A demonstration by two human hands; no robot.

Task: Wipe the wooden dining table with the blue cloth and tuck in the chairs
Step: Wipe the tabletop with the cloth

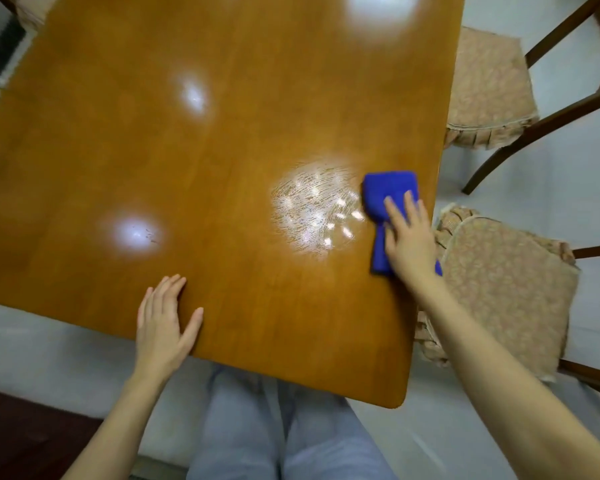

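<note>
Looking down from my head, my right grip (409, 237) lies flat on the blue cloth (388, 192). The fingers are straight and slightly spread, pressing the cloth down rather than curling round it, so the grip is wide open and pinches nothing. The cloth is bunched and sits on the wooden worktop (222, 133), close to its right edge. Its upper half shows beyond my fingertips, and a strip shows along the left side of my palm. Just left of the cloth there is a streaky, shiny smear (319, 209) on the wood. My left grip (163, 323) is well apart from the cloth, at the near edge of the worktop. Its palm is down, its fingers are straight and close together, and its thumb is spread out to the side. It is also wide open and only rests on the wood. Two chairs stand along the right side. The near chair (506, 289) has its frilled seat cushion reaching in under the worktop's rim beside my right wrist. The far chair (485, 88) has its cushion just beside the edge, and its dark wooden frame angles outward. Below the near edge I see my legs in pale jeans (284, 434), and a dark rug (32, 438) lies on the floor at lower left.
</note>
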